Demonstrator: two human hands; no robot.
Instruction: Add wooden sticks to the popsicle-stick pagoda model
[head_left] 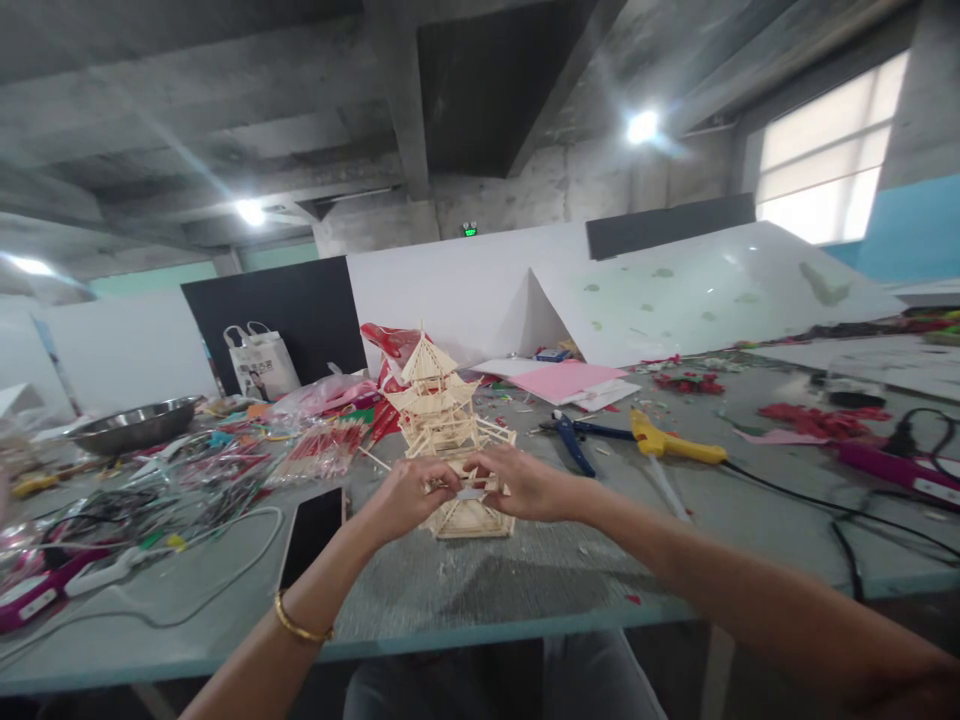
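A tiered pagoda model of pale thin sticks (442, 415) stands upright on the table, its wide base (471, 522) near the front edge. My left hand (411, 495) is at the model's left front, fingers bent and pressed together around something too small to make out. Opposite it, at the right front, my right hand (525, 483) has its fingers curled towards the left ones, at a small piece between the two hands. Both hands hide part of the lower tiers. One long stick (375, 459) juts out to the left of the model.
Left of the hands lie a black phone (313, 535), a white cable, bagged sticks (322, 450) and a metal bowl (135, 425). To the right are blue-handled pliers (574, 445), a yellow glue gun (675, 442) with its cord, and a purple power strip (900, 472). Paper sheets (574, 380) lie behind.
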